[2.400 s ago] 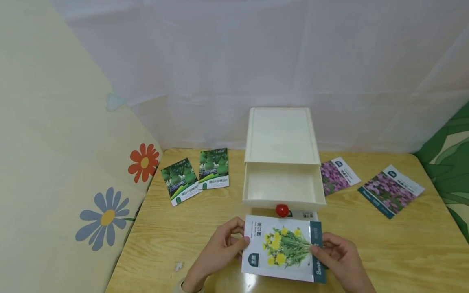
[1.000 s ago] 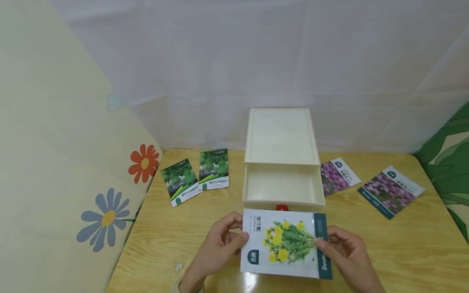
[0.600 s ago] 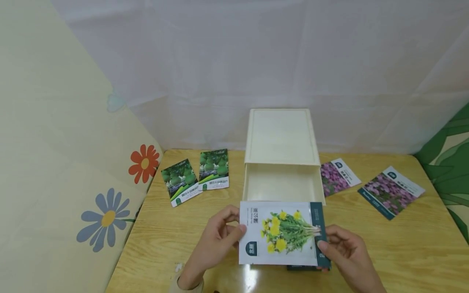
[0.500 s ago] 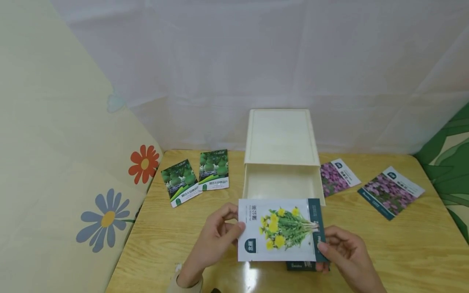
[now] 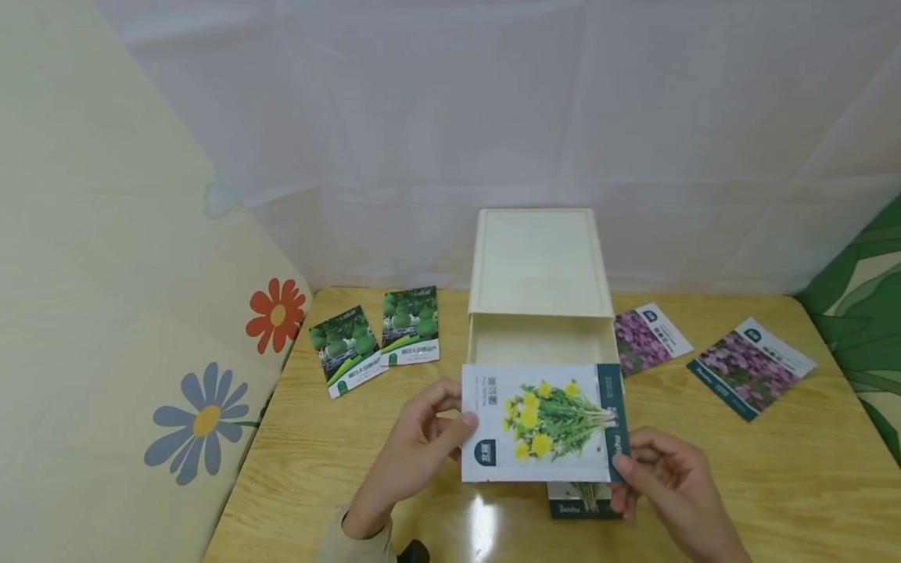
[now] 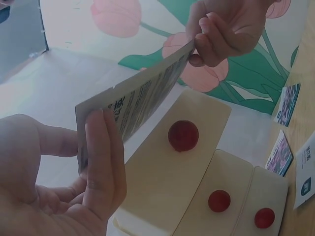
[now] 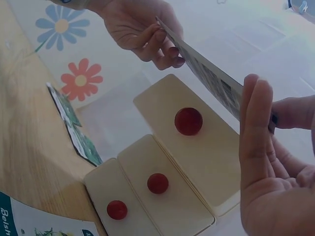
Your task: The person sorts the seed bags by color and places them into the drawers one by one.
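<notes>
A dandelion seed packet (image 5: 549, 430), white with a dark teal band, is held up flat between both hands. My left hand (image 5: 418, 450) pinches its left edge between thumb and fingers; my right hand (image 5: 669, 485) pinches the teal end. In the head view the packet overlaps the front of the pulled-out top drawer (image 5: 538, 340) of a cream drawer cabinet (image 5: 538, 258). Both wrist views show the packet's printed back and the red knob (image 6: 183, 135) of that drawer below it. A second dandelion packet (image 5: 580, 508) lies on the table, partly hidden by the held one.
Two green gourd seed packets (image 5: 348, 348) lie left of the cabinet. To its right are two purple-flower packets (image 5: 753, 367), one partly behind the drawer. Two lower drawers with red knobs (image 7: 158, 183) are closed. A white cloth (image 5: 450, 141) hangs behind the wooden table (image 5: 303, 469).
Both hands have raised the held dandelion packet forward, from before the knob to over the drawer's front. The knob is now covered in the head view, and the lower packet's near end shows.
</notes>
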{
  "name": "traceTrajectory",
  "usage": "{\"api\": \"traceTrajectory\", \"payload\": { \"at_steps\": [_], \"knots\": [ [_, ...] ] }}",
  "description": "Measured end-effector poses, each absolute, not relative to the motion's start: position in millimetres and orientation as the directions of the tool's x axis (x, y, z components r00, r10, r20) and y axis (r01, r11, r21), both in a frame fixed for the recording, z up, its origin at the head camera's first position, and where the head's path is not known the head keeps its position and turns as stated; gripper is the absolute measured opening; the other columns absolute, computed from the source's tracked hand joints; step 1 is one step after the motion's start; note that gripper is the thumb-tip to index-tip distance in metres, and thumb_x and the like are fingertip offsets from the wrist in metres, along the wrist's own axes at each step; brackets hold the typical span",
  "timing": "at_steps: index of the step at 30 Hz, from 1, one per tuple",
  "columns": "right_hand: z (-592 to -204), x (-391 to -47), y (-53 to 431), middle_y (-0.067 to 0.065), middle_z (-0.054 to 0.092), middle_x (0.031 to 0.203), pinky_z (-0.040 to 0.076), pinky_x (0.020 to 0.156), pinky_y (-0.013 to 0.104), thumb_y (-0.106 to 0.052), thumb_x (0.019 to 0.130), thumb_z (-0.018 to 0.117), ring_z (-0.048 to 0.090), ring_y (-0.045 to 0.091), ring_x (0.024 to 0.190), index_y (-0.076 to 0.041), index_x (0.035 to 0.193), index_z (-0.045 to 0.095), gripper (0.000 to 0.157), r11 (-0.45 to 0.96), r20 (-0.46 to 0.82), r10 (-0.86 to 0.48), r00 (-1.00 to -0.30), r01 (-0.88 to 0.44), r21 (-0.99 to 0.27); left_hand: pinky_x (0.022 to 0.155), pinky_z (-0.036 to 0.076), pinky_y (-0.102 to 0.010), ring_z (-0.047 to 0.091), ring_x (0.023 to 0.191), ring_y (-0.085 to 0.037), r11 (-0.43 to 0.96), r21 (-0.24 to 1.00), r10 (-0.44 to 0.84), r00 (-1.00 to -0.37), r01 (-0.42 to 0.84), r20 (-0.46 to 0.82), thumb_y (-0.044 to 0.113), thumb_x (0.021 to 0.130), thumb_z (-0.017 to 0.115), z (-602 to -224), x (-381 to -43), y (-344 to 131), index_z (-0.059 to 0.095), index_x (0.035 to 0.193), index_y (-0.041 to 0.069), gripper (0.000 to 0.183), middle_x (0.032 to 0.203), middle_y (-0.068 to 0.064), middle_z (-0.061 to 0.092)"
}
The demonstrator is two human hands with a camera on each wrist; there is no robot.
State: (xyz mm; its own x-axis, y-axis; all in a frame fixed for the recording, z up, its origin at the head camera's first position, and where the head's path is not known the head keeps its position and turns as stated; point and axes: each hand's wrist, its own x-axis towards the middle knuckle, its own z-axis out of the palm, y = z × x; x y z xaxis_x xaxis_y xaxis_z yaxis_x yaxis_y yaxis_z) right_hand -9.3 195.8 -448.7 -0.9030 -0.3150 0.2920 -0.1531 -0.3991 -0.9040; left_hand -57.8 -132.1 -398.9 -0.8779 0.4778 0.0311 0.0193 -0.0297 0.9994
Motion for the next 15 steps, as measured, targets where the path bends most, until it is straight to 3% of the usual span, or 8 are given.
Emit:
{"api": "traceTrajectory", "payload": {
  "at_steps": [7, 15],
  "knots": [
    [-444.1, -16.4, 196.2, 0.013, 0.073, 0.081, 0.053, 0.042, 0.036, 0.027, 0.094, 0.034, 0.069, 0.020, 0.061, 0.013, 0.108, 0.059, 0.032, -0.386, 0.333, -0.264, -0.905, -0.218, -0.897, 0.060, 0.062, -0.049, 0.074, 0.076, -0.018, -0.047, 0.999, 0.511, -0.859, 0.006, 0.030, 0.013, 0.103, 0.054, -399.7, -55.7, -129.9, 0.054, 0.126, 0.001, 0.025, 0.115, -0.026, 0.063],
    [-436.3, -24.6, 195.7, 0.012, 0.073, 0.081, 0.053, 0.042, 0.032, 0.026, 0.094, 0.035, 0.069, 0.018, 0.061, 0.014, 0.108, 0.059, 0.031, -0.397, 0.340, -0.249, -0.907, -0.225, -0.890, 0.056, 0.061, -0.036, 0.067, 0.067, -0.012, 0.009, 1.000, 0.524, -0.852, 0.011, 0.005, 0.017, 0.103, 0.055, -400.8, -53.7, -129.7, 0.061, 0.122, 0.002, 0.025, 0.092, -0.024, 0.066]
  ]
}}
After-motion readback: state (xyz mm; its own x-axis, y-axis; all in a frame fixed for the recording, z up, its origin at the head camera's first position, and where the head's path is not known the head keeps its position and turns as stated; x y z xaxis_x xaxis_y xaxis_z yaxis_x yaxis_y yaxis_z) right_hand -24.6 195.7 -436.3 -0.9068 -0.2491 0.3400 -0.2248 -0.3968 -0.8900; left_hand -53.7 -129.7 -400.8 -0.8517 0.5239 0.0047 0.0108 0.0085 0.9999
